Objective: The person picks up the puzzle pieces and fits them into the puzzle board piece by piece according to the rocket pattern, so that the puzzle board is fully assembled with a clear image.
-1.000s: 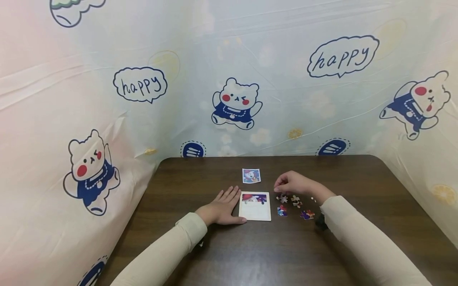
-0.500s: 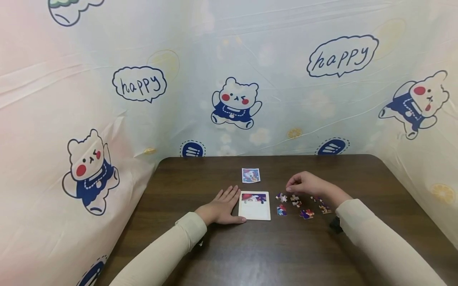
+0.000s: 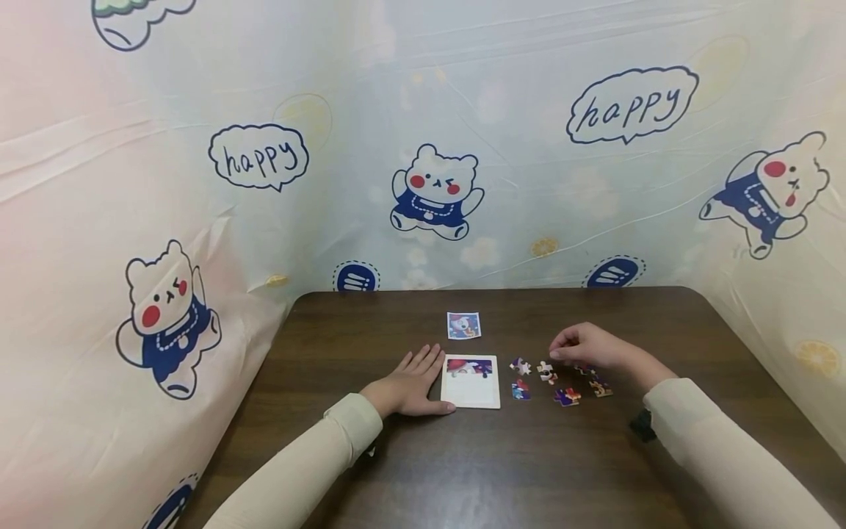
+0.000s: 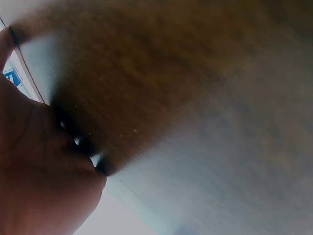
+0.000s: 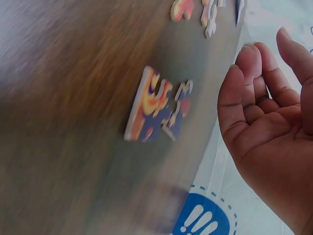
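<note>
My left hand lies flat with spread fingers on the table, its thumb at the lower left corner of a white puzzle board. Joined jigsaw pieces in red and purple fill the board's upper strip; below it is plain white. My right hand hovers over the loose pieces, fingers gently bent and the thumb apart from them in the right wrist view, with nothing seen between them. Nearest its fingertips is a pale jigsaw piece. An orange and purple edge piece lies beneath, beside a smaller-looking purple piece.
A small picture card with a white cartoon figure lies behind the board. More loose pieces lie right of the board, including a blue and red one and a purple and orange one. A printed curtain hangs around the brown table.
My right hand has moved right, from beside the board's upper right corner to above the middle of the loose pieces, uncovering pieces at the far right. The left hand has stayed still.
</note>
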The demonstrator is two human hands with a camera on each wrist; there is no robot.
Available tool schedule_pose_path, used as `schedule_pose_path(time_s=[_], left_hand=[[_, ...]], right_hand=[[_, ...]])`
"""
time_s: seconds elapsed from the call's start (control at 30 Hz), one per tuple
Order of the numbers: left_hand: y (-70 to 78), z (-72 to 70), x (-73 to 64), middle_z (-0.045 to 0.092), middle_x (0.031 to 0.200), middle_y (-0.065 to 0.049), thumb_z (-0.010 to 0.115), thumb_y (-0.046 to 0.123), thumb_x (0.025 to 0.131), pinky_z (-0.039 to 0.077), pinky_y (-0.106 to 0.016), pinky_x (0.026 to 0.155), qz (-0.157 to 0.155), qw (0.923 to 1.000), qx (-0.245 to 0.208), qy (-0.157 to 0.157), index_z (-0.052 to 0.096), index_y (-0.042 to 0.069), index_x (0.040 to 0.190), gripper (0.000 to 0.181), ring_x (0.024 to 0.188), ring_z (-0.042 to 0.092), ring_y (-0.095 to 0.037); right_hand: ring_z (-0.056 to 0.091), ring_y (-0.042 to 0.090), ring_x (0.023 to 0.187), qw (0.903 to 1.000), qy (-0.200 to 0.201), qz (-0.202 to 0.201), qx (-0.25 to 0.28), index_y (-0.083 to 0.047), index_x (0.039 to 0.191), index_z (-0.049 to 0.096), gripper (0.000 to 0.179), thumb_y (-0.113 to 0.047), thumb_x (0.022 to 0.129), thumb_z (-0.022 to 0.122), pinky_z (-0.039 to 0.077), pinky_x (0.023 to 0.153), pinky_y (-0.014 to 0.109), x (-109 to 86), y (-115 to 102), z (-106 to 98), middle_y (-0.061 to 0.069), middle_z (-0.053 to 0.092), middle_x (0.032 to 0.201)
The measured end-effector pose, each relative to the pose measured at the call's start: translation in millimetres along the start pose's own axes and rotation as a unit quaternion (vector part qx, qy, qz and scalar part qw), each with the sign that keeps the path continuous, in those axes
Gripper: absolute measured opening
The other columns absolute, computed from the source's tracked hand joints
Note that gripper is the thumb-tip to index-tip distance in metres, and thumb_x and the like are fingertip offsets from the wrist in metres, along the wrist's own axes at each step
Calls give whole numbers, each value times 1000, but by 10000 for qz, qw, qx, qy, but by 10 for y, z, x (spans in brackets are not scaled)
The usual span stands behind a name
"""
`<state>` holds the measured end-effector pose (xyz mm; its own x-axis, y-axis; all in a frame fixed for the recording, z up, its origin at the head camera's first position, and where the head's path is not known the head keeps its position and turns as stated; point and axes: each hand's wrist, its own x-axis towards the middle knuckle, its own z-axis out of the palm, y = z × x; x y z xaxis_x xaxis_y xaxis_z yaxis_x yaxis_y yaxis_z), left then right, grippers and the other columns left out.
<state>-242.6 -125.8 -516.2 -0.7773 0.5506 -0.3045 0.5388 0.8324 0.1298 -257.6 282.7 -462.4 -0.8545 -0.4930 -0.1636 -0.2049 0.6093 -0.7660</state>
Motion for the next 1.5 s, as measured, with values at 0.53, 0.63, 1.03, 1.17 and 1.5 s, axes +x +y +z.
schedule_pose_path(time_s=[0.53,0.63,1.03,1.17,1.5], left_hand=[[3,-14,-12,-6,166,-3,29,93,76,1,-50,119,58,10000,-56,18,0,15,160,118,151,-7,-23],[48,-87,-63,-3,166,-5,33,91,79,2,-51,119,65,9999,-79,-25,3,13,160,117,152,-5,-25],[21,-36,-30,-5,166,-4,32,93,76,1,-51,119,67,9999,-99,12,2,14,160,120,151,-7,-23],[-6,2,1,-6,166,-2,30,94,75,0,-51,119,57,10000,-33,36,0,16,160,120,151,-8,-22],[35,-56,-50,-2,167,-4,35,90,78,1,-52,119,63,9999,-133,33,3,15,161,116,152,-5,-25]], right_hand=[[65,30,86,9997,102,125,165,3,110,69,33,-26,95,68,56,73,41,-169,205,-136,15,69,97],[66,29,87,9996,126,162,173,2,110,69,31,-25,95,68,56,73,39,-198,209,-148,13,70,96],[63,23,85,9992,191,327,-127,-2,109,70,24,-21,95,69,54,72,35,-283,305,-228,7,70,97],[62,23,83,9989,218,370,-208,-2,108,70,21,-18,94,70,54,70,35,-296,323,-235,6,70,96],[60,22,81,9984,184,331,-428,-3,104,70,21,-17,89,75,52,72,33,-273,369,-221,6,68,90]])
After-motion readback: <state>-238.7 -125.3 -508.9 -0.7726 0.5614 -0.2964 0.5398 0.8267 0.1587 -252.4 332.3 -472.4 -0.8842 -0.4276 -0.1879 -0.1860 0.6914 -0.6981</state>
